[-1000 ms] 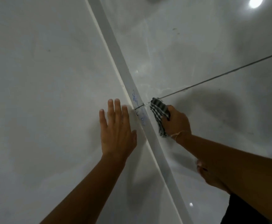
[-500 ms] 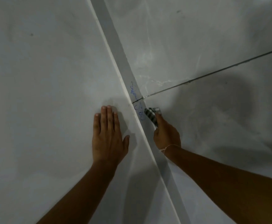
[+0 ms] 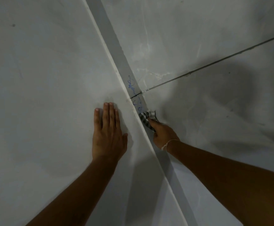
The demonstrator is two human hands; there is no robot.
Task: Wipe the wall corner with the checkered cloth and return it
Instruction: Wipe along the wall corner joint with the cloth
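Checkered cloth [image 3: 147, 120] bunched against grey corner strip [image 3: 116, 46], clenched in right hand [image 3: 163, 136]; blue scribbles [image 3: 133, 93] just up-strip beyond cloth, along strip's long axis; left hand [image 3: 107, 134] flat, fingers extended, on left wall [image 3: 43, 70], gripping nothing.

The grey corner strip [image 3: 115, 46] runs bare and open above the blue scribble [image 3: 131, 84]. Lower down, the right hand [image 3: 163, 136] and its bunched cloth [image 3: 145, 119] block it. The left hand [image 3: 107, 136] lies flat on the left wall [image 3: 43, 79], otherwise bare.
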